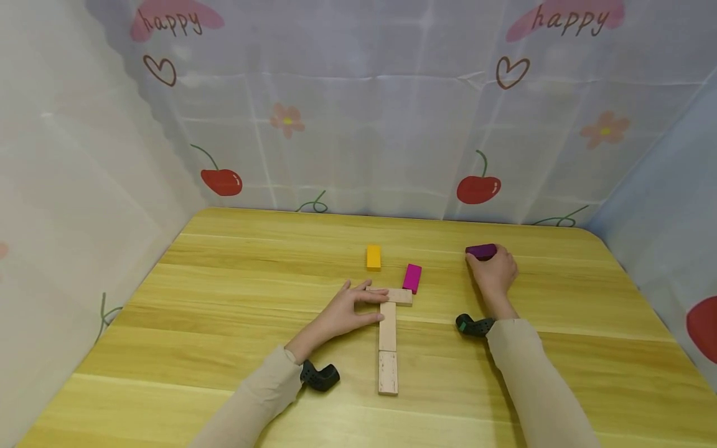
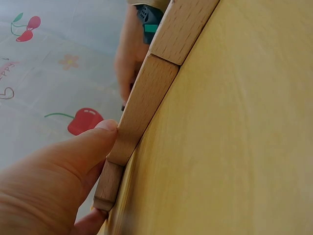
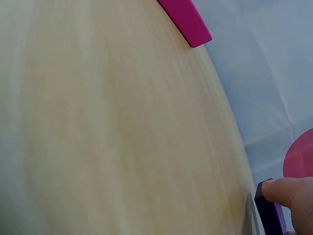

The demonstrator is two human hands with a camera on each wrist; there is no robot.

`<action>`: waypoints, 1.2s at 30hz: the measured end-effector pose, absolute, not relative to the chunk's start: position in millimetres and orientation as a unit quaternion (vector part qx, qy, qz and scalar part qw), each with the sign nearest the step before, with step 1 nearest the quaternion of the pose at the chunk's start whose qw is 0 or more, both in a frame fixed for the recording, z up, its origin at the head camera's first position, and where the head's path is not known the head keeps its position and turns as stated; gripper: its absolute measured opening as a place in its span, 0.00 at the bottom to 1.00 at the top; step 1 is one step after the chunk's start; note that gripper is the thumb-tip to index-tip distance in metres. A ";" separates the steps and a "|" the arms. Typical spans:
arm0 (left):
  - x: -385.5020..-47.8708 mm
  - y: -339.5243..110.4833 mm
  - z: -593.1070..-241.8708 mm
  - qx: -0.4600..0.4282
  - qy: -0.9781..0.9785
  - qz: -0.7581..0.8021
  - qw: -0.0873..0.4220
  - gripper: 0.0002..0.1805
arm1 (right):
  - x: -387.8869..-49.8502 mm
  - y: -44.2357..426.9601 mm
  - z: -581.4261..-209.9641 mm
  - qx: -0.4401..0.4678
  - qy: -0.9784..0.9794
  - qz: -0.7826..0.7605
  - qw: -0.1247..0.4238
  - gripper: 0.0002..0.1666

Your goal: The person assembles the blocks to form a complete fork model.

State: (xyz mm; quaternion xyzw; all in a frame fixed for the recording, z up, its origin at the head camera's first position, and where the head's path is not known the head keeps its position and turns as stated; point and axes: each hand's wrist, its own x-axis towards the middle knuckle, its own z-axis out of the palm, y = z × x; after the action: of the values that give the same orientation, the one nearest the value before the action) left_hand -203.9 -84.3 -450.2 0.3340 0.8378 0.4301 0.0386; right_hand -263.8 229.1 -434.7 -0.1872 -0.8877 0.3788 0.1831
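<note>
Plain wooden blocks lie in a T on the table: a crosspiece block at the far end, then a middle block and a near block in line. My left hand rests at the left of the T, its fingers over the crosspiece and its thumb touching the middle block's edge. At the far right, my right hand pinches a dark purple block between thumb and fingers. In the right wrist view that purple block shows tilted, partly covered by the thumb.
A magenta block lies just beyond the crosspiece's right end. Farther back lies a yellow block. Black wrist-worn devices sit at both cuffs. A printed curtain stands behind the wooden table.
</note>
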 end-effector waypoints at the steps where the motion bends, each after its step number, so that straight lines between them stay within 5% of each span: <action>1: -204.1 -84.3 -450.4 0.334 0.838 0.430 0.039 0.20 | -264.4 229.0 -434.5 -0.185 -0.885 0.388 0.182 0.39; 21: -203.3 -84.5 -448.7 0.329 0.840 0.429 0.044 0.20 | -267.3 212.9 -429.0 -0.130 -0.843 0.508 0.115 0.43; 36: -203.4 -84.7 -448.9 0.332 0.840 0.427 0.043 0.20 | -263.3 174.4 -420.7 0.015 -0.867 0.492 0.073 0.41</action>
State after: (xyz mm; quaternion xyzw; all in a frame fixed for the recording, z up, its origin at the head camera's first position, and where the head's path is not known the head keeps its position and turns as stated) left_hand -203.4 -84.7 -448.9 0.3319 0.8402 0.4267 0.0431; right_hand -263.3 174.4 -420.7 0.0150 -0.8675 0.4919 0.0731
